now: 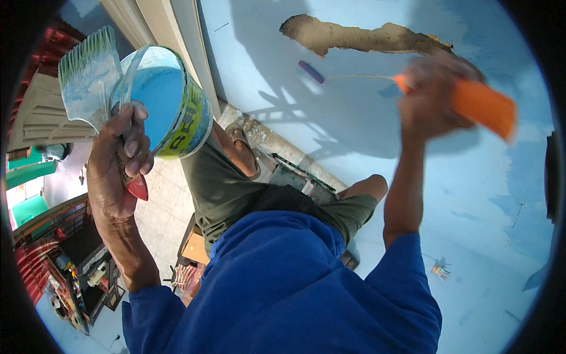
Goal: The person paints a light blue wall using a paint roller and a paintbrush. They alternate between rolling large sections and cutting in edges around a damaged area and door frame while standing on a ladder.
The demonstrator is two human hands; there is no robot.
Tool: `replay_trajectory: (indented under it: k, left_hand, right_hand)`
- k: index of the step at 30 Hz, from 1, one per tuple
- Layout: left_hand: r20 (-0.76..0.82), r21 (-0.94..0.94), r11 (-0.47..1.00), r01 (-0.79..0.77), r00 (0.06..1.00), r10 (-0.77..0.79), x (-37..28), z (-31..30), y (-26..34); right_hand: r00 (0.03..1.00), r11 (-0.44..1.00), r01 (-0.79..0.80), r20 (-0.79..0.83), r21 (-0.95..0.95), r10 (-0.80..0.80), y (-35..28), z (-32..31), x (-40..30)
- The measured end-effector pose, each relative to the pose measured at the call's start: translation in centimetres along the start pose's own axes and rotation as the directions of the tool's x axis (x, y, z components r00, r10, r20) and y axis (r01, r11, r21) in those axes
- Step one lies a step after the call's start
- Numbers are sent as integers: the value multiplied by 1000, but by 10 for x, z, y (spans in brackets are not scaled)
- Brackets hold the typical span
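Note:
My left hand [126, 150] grips the clear handle of a plastic paint bucket [188, 128] holding light blue paint [157, 97]. In the same grip is a wide, flat, paint-smeared tool [90, 77] with a ribbed, comb-like edge; a red-tipped handle [139, 188] protrudes below the fingers. Raised at the light blue wall [336, 119], my right hand [435, 95] is closed around an orange-handled tool [484, 106], blurred by motion. From its front end a thin line runs to a purple cylinder [311, 72] against the wall; whether they are joined is unclear.
A rough grey patch [376, 39] of broken plaster shows above the right hand. A paint-spattered metal frame [300, 179] stands near my sandalled foot [243, 148]. Cluttered shelving [70, 283] is at lower left, and an outlet-like fitting [441, 271] is on the wall.

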State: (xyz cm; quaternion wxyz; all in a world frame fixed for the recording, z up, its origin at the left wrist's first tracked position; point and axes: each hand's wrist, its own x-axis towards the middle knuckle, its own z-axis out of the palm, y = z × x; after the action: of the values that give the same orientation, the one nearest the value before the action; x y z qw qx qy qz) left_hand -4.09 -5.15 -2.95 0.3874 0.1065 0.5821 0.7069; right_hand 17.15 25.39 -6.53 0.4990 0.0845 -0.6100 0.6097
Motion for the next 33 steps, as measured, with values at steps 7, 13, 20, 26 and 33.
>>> replay_trajectory:
  k: [7,13,20,26,33]
  left_hand:
    - [2,-5,1000,5,1000,-5,0,4,6]
    - [19,-41,999,-8,1000,9,-3,-3,1]
    - [42,-27,999,-19,999,20,0,4,8]
    - [9,-66,997,-26,1000,27,-3,-1,5]
    - [1,-84,995,-52,999,53,-3,5,11]
  right_hand:
    - [942,623,30,-187,-782,-280,14,23,-9]
    - [987,969,160,31,-187,-157,-22,29,21]
    - [955,779,-79,-270,-623,-119,69,-4,-34]
    - [993,924,-7,-112,-382,-39,4,16,1]
    - [964,803,-81,-250,-590,-87,53,-14,-39]
